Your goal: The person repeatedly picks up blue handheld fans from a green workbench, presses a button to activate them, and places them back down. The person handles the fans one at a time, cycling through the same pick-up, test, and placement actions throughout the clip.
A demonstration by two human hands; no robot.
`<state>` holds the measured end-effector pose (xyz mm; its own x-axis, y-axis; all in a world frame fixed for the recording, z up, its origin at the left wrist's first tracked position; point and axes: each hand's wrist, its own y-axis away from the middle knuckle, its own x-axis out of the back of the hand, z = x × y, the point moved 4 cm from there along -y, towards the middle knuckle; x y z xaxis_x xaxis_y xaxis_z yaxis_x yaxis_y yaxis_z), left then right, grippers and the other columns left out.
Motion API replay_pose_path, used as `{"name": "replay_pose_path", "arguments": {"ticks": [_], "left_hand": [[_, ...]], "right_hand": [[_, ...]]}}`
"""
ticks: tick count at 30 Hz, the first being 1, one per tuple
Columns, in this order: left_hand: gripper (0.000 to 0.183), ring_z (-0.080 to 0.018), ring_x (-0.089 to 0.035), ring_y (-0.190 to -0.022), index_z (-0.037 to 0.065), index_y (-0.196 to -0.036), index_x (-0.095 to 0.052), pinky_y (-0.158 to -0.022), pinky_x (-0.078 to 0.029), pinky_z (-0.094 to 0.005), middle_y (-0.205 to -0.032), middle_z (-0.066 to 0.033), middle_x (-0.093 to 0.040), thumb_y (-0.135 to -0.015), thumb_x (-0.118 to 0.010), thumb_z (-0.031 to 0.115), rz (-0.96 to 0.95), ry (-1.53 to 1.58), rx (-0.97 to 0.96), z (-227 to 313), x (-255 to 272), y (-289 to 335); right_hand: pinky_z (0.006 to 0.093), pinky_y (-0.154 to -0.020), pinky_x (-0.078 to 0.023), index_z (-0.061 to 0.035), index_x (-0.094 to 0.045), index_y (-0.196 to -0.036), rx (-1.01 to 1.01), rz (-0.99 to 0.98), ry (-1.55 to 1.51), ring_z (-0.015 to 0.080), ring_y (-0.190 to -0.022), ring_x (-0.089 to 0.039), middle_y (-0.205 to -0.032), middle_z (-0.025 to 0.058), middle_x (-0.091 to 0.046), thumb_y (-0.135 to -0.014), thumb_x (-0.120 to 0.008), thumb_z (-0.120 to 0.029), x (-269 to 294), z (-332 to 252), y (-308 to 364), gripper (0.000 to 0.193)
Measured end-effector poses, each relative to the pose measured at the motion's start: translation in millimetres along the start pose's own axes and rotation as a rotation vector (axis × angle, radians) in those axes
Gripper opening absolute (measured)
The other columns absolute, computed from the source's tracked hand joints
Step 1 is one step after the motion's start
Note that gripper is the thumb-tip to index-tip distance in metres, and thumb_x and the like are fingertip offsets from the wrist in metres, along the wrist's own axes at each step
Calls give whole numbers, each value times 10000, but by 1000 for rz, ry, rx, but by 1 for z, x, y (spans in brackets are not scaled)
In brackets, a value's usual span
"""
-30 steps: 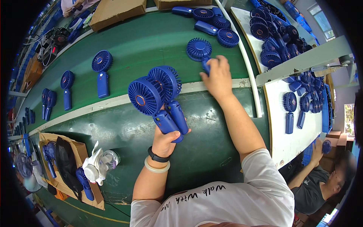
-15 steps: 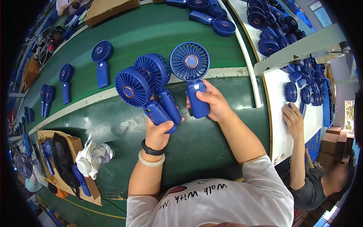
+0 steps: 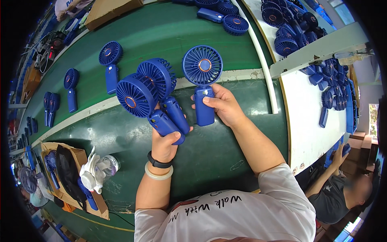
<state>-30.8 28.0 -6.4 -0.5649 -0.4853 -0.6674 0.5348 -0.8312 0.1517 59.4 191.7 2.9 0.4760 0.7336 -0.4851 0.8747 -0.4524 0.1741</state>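
Observation:
Two blue handheld fans lie side by side in my left hand (image 3: 164, 146), which is closed around their handles. The nearer fan (image 3: 137, 95) overlaps the other fan (image 3: 158, 76), and both heads tilt up to the left. My right hand (image 3: 224, 105) grips a third handheld fan (image 3: 202, 66) by its handle, thumb across the front. That one stands upright with its round grille and copper-coloured ring facing me. All three are held above the green work surface (image 3: 209, 161), apart from the fan in the other hand.
More fans (image 3: 110, 54) lie along the green belt (image 3: 141, 40) beyond a pale rail. A cardboard tray (image 3: 72, 149) with fans, white gloves (image 3: 93, 173) and a clear jar (image 3: 111, 163) sit at left. On the right, fans are piled on a white table (image 3: 302, 109) near a co-worker (image 3: 338, 197).
My left hand has shifted slightly left with its two fans. The fan in my right hand has turned more upright. The co-worker's hand has drawn back from the white table and now holds a blue item.

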Motion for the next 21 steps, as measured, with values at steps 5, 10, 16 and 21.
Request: {"name": "replay_pose_path", "arguments": {"ticks": [5, 10, 16, 21], "left_hand": [[868, -280, -501, -1146, 140, -1417, -215, -842, -528, -508, -1269, -136, -441, -680, -662, 41, 1, -2, -4, 0, -1, 0], [885, -277, -501, -1144, 151, -1427, -201, -845, -528, -501, -1275, -135, -439, -679, -662, 42, -5, -13, -2, 1, -2, 0], [953, -263, -512, -1084, 145, -1437, -167, -824, -538, -471, -1184, -110, -444, -650, -697, 58, 38, 9, 26, 1, -4, -1], [918, -268, -520, -1092, 131, -1408, -223, -835, -533, -475, -1199, -105, -449, -635, -709, 39, 20, 25, 40, 3, -6, 0]], "right_hand": [[356, -812, -519, 1, -504, -1183, -11, -23, -6, 245, -889, -653, -1034, 159, -633, -813, -656, -133, 2, 1, -1, 422], [354, -821, -515, -4, -502, -1190, 12, -8, -1, 241, -898, -650, -1039, 157, -632, -810, -656, -104, 1, 3, -1, 422], [353, -832, -509, -10, -500, -1193, 11, 4, 4, 232, -905, -647, -1046, 149, -631, -809, -656, -94, 2, 3, -1, 423], [351, -846, -501, -20, -495, -1199, 17, 11, 35, 216, -929, -634, -1061, 127, -624, -821, -649, -104, 3, 6, -2, 417]]}}
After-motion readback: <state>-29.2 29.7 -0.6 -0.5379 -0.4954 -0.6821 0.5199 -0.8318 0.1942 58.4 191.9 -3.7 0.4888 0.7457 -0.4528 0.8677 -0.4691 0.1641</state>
